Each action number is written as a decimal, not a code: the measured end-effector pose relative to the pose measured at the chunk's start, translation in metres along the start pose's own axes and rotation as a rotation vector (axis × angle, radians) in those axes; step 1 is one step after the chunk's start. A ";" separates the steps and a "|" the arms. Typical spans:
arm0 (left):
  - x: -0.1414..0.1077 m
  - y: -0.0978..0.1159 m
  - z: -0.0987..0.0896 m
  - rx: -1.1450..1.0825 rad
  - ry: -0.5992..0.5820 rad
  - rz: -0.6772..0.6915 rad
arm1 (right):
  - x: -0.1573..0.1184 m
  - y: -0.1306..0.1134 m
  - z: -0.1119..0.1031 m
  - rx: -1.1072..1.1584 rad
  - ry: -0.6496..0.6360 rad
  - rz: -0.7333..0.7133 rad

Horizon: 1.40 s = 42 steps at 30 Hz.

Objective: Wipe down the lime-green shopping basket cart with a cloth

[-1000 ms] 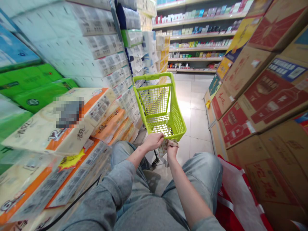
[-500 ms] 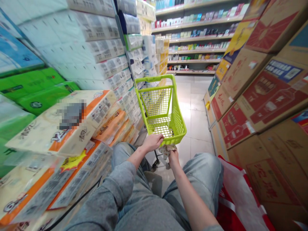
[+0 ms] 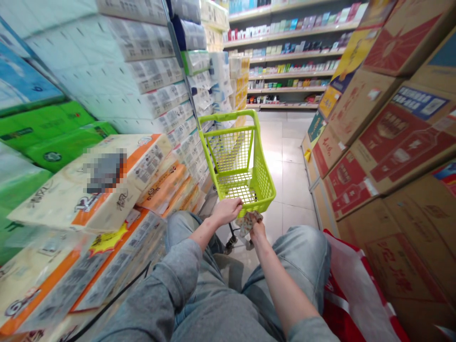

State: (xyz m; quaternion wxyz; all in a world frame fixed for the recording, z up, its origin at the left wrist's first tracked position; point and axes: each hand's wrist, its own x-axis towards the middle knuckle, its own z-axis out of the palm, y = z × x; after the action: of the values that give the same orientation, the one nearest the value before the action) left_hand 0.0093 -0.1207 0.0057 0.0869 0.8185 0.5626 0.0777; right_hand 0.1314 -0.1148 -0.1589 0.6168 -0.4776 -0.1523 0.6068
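Observation:
A lime-green shopping cart (image 3: pixel 265 183) with a lattice basket stands on the floor in front of my knees. My left hand (image 3: pixel 228 210) is closed over the near rim of its basket. Just below and to the right, my right hand (image 3: pixel 258 230) grips a crumpled, patterned cloth (image 3: pixel 244 225). The cloth is against the lower outside of the basket's near end. Inside, the basket holds nothing that I can see. Under it a dark caster wheel (image 3: pixel 231 241) shows between my legs.
Packs of tissue paper (image 3: pixel 107 190) are stacked high on the left. Cardboard cartons (image 3: pixel 388 156) form a wall on the right, with a red and white bag (image 3: pixel 356 289) by my right knee. Shelves of small boxes (image 3: pixel 285 59) cross the aisle's far end, beyond the tiled floor (image 3: pixel 290 161).
My right hand has moved slightly up with the cloth, closer to the basket's near end. My left hand and the cart hold nearly the same place.

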 end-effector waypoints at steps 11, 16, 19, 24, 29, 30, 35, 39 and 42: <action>0.001 0.001 -0.002 -0.013 -0.026 -0.006 | -0.025 -0.021 0.009 -0.297 0.047 -0.095; -0.001 -0.003 -0.001 -0.044 -0.030 0.012 | -0.045 -0.047 0.026 -0.416 0.029 -0.244; -0.001 -0.005 -0.001 -0.044 -0.041 0.012 | -0.047 -0.072 0.021 -0.508 0.047 -0.345; 0.000 -0.008 -0.002 -0.045 -0.063 0.007 | -0.034 -0.105 0.009 -0.594 0.249 -0.582; 0.002 -0.007 0.000 -0.057 -0.073 -0.022 | -0.042 -0.078 0.033 -0.552 0.227 -0.574; 0.002 -0.007 0.001 -0.060 -0.071 -0.023 | -0.047 -0.069 0.038 -0.545 0.193 -0.571; -0.001 -0.011 -0.001 -0.085 -0.091 0.006 | -0.055 -0.064 0.038 -0.579 0.142 -0.587; -0.006 -0.021 -0.003 -0.064 -0.042 0.137 | -0.025 -0.106 0.016 -0.579 0.293 -0.782; -0.010 -0.028 0.000 -0.013 0.085 0.080 | -0.005 -0.125 0.008 -0.724 0.224 -0.866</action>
State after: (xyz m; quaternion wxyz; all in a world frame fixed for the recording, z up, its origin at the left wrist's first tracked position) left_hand -0.0198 -0.1196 -0.0010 0.0650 0.8357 0.5321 0.1193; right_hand 0.1991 -0.0917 -0.0562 0.6187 -0.6138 -0.4656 0.1538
